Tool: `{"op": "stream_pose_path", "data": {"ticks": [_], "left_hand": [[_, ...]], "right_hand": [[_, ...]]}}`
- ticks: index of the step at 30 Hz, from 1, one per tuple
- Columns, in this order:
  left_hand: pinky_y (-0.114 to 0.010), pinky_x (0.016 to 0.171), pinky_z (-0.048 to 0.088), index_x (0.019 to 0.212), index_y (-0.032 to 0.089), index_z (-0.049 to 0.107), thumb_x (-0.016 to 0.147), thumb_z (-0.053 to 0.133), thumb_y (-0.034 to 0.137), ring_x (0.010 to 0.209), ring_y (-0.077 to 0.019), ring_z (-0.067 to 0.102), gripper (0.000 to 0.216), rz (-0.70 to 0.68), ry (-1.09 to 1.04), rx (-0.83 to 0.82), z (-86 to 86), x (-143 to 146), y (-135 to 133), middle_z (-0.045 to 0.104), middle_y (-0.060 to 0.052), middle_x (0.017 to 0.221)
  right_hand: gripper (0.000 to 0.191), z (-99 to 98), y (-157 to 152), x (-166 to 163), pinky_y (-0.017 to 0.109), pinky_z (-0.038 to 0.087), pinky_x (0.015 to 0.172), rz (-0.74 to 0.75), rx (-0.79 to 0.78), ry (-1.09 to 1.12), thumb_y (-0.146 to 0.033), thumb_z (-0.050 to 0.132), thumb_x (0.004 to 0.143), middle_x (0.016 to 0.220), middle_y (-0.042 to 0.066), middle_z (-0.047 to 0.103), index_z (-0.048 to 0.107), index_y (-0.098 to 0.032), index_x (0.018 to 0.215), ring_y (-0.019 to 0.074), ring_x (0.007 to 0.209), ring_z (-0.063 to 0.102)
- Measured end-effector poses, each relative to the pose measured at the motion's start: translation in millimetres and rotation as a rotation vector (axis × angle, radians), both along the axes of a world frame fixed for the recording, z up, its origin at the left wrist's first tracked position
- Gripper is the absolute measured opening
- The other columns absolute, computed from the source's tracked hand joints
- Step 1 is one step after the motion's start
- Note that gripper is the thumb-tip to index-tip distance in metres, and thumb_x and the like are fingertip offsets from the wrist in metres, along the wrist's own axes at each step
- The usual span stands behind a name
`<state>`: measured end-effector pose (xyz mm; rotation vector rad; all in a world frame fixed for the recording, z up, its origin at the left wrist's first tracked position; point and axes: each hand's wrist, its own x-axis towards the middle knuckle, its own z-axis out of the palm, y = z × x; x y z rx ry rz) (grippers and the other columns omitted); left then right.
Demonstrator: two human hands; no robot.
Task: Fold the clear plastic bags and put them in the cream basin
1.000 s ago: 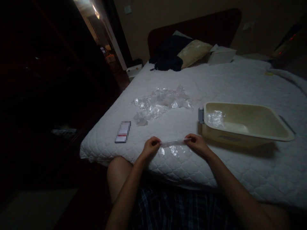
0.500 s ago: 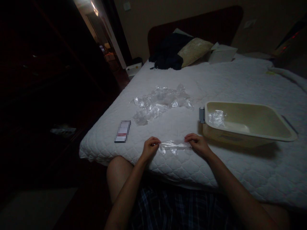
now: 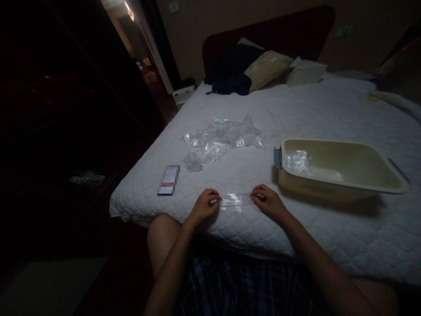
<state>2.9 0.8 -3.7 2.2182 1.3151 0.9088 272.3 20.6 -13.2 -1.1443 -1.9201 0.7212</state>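
Observation:
A small clear plastic bag (image 3: 233,202) lies folded on the white quilted bed (image 3: 329,114) near its front edge. My left hand (image 3: 204,205) pinches the bag's left end, fingers closed. My right hand (image 3: 267,202) pinches its right end, fingers curled. Both hands rest low on the quilt. Farther back lies a heap of several crumpled clear bags (image 3: 221,140). A beige plastic basin (image 3: 342,189) stands to the right of my right hand, with one clear bag (image 3: 296,161) inside it at its left end.
A small flat pack (image 3: 169,180) lies on the quilt left of my hands. Pillows (image 3: 267,68), dark clothing (image 3: 230,72) and a white box (image 3: 305,73) sit by the headboard. Dark furniture lines the left; a lit doorway (image 3: 138,48) is behind it.
The bag was held stretched between my hands above the quilt; it has come down and been folded shorter, and my hands have moved closer together onto the bed.

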Motion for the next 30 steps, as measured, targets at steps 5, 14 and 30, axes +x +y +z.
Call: {"op": "stream_pose_path", "data": {"ticks": [5,14,30], "left_hand": [[-0.041,0.094,0.039,0.114,0.017,0.051,0.075,0.049,0.015,0.112,-0.0222,0.045,0.039,0.074,0.125,0.17,8.9,3,-16,0.05,-0.012,0.12],[-0.045,0.098,0.037,0.116,0.012,0.048,0.084,0.04,0.024,0.12,-0.0259,0.04,0.036,-0.104,0.328,0.222,-10.5,23,-32,0.049,-0.016,0.124],[-0.048,0.101,0.03,0.125,0.014,0.041,0.084,0.04,0.028,0.126,-0.0259,0.03,0.044,-0.124,0.351,0.206,-18.9,17,-34,0.04,-0.016,0.132]], "right_hand": [[0.014,-0.6,-2,-2,0.03,0.046,0.065,-0.016,-0.004,-0.006,-0.028,0.053,0.076,0.085,0.005,0.057,0.064,-0.021,0.079,0.0168,0.076,0.056],[0.021,31.6,0,-13,0.031,0.046,0.067,-0.213,-0.185,0.252,-0.038,0.062,0.067,0.082,0.006,0.062,0.066,-0.02,0.077,0.0186,0.074,0.057],[0.012,19.6,-5,-32,0.03,0.048,0.084,-0.096,-1.18,1.102,-0.018,0.045,0.077,0.09,0.013,0.065,0.057,-0.016,0.075,0.0182,0.091,0.062]]}}
